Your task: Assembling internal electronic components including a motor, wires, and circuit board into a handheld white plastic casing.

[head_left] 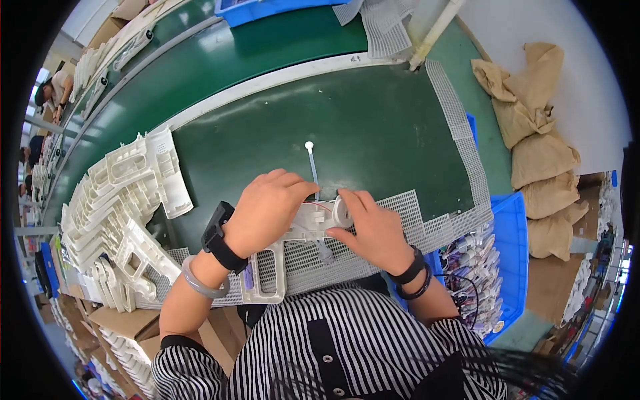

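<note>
A white plastic housing half (272, 272) with a looped handle lies in front of me on the grey mesh mat. My left hand (267, 208) is over its upper part, fingers closed together by a red wire; what its fingertips pinch is hidden. At the housing's right end, my right hand (375, 233) grips a round white part (342, 212) between thumb and fingers. Just beyond my left fingertips, a thin pale stick with a round white tip (309, 146) points away across the green tabletop. A small translucent piece (324, 252) sticks out below the housing.
White housing shells (113, 200) are stacked at the left. A blue crate (510, 267) of small white and purple parts stands at the right, near brown sacks (543, 160). Past a pale rail (267, 87) runs a green belt (193, 73). Other people are at the far left.
</note>
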Demonstrator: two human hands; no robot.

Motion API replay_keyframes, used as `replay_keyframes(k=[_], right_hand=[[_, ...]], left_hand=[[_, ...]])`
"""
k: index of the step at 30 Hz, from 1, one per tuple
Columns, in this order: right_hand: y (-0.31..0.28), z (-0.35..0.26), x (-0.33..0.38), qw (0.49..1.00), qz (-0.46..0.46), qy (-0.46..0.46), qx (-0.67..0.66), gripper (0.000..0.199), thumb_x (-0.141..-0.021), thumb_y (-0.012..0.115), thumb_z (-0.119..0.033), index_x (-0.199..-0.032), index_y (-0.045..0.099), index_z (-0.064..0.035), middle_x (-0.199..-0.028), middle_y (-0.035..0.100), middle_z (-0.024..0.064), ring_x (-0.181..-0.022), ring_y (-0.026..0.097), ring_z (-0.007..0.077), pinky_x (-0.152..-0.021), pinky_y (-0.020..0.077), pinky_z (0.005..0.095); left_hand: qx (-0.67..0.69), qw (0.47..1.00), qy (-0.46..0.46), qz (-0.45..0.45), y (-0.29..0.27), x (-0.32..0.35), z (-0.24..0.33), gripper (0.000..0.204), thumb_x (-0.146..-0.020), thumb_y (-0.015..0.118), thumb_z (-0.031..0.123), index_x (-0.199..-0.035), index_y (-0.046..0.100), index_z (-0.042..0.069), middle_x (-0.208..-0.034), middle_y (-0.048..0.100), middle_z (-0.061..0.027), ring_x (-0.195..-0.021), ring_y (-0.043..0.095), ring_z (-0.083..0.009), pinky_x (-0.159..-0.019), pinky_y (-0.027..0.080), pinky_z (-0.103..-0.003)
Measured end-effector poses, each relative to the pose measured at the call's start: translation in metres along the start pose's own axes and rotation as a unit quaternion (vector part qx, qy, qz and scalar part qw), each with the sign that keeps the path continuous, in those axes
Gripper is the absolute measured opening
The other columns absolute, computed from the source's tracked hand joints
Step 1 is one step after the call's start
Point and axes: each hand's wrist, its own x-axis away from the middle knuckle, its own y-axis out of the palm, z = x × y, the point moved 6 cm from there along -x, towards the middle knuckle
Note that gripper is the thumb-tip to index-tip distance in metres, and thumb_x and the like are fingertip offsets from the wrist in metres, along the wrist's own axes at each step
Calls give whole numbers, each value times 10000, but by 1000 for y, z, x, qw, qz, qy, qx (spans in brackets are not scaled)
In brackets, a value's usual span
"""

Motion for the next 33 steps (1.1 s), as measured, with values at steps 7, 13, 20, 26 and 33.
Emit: replay_keyframes(k=[7,13,20,26,33], right_hand=[[-10,-11,1,996,45,-74,-15,566,-753,795,-217,-1264,597,-77,-1172,622,73,-751,693,223,-615,568,336],[-14,-25,38,986,0,-152,-62,415,-794,723,-72,-1197,680,-163,-1216,609,60,-686,646,159,-614,572,313],[12,-19,62,985,43,-96,-137,447,-821,747,-76,-1246,620,-127,-1316,518,113,-797,660,218,-691,587,336],[23,-10,71,967,-5,-6,-253,488,-887,764,-179,-1313,541,-95,-1413,430,157,-1005,631,265,-835,570,368],[15,-11,68,972,25,-38,-230,484,-923,724,-180,-1350,522,-74,-1438,415,196,-1189,558,337,-947,528,403]], left_hand=[[-80,991,84,61,0,-6,3,359,-785,709,17,-1133,723,106,-1216,646,-52,-1153,591,-287,-932,517,-406],[-22,976,206,-61,5,1,25,396,-724,806,157,-1115,743,153,-1266,611,-43,-1274,526,-285,-1058,453,-431],[-185,932,312,-14,42,14,40,190,-737,723,184,-915,707,122,-1033,605,-36,-1118,582,-239,-1123,420,-441],[-233,919,314,40,42,25,38,53,-790,632,154,-802,621,105,-843,534,-31,-909,593,-211,-1121,430,-455],[-235,925,296,31,46,27,33,64,-805,626,145,-810,576,106,-775,526,-23,-873,598,-214,-1131,435,-496]])
